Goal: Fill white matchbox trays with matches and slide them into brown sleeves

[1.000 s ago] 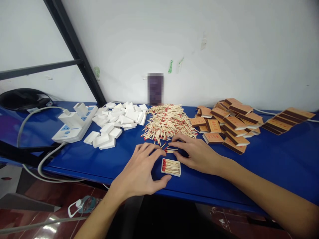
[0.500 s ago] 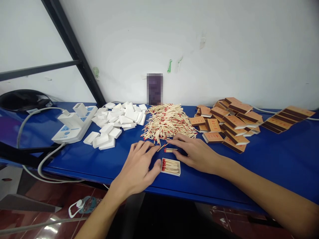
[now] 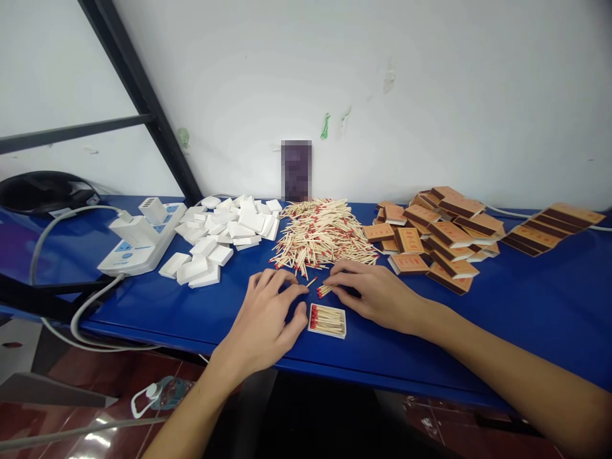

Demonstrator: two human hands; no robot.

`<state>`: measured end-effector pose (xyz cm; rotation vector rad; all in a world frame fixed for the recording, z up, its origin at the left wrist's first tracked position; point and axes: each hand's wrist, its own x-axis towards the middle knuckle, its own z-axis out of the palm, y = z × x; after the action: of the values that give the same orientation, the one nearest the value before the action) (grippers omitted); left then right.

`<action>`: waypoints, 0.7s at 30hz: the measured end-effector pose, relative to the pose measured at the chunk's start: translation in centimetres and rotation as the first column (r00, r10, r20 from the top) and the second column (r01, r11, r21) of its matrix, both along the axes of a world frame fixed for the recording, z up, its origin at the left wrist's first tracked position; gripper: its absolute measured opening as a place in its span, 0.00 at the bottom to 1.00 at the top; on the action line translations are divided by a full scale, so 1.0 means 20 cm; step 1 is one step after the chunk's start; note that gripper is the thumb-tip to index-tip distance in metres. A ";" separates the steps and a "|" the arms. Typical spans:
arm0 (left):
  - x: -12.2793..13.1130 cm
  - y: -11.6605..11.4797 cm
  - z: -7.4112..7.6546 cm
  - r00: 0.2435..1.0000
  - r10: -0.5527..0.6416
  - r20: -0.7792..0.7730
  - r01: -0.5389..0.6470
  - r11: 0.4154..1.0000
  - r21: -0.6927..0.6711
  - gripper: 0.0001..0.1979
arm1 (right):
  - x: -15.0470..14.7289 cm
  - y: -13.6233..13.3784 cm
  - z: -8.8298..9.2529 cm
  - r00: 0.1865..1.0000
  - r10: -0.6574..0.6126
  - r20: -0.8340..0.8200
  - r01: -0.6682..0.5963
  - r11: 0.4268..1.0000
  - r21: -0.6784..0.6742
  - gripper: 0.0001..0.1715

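Matches (image 3: pixel 327 319) lie in a white tray (image 3: pixel 329 335) near the front edge of the blue table (image 3: pixel 411 366), their red heads toward the left. Just left of the tray, the left hand (image 3: pixel 270 313) is loosely spread, thumb and forefinger apart; a single match (image 3: pixel 312 281) lies at the forefinger's tip, though whether they touch I cannot tell. On the other side, the right hand (image 3: pixel 370 294) pinches a small bunch (image 3: pixel 324 291) between thumb and fingers, just beyond the tray, red heads pointing left. Behind the hands spreads a big heap of loose matches (image 3: pixel 325 233). Left of it are jumbled white trays (image 3: pixel 224 233), with a power strip (image 3: pixel 143 256) farther left; right of it are piled orange matchbox sleeves (image 3: pixel 444 233). Farthest back, a blurred purple block (image 3: pixel 296 171) stands before the pale wall (image 3: pixel 382 38).
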<state>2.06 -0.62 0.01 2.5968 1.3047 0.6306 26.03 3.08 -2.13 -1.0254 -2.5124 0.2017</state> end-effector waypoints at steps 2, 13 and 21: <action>0.00 0.00 -0.01 0.999 0.032 0.000 -0.032 0.999 0.007 0.14 | 0.00 0.00 0.00 1.000 0.008 -0.012 -0.008 1.000 0.000 0.14; 0.01 0.01 -0.06 0.981 0.173 -0.084 -0.166 0.982 0.087 0.17 | -0.01 0.00 0.00 0.999 0.045 -0.027 -0.045 0.999 0.021 0.15; 0.01 0.02 -0.05 0.986 0.139 -0.092 -0.134 0.989 0.057 0.17 | -0.02 -0.01 0.03 0.990 0.137 -0.025 -0.138 0.990 -0.030 0.17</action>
<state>2.17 -0.30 -1.08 2.6245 1.5261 0.5736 25.59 2.94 -1.61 -0.8569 -2.5683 0.2922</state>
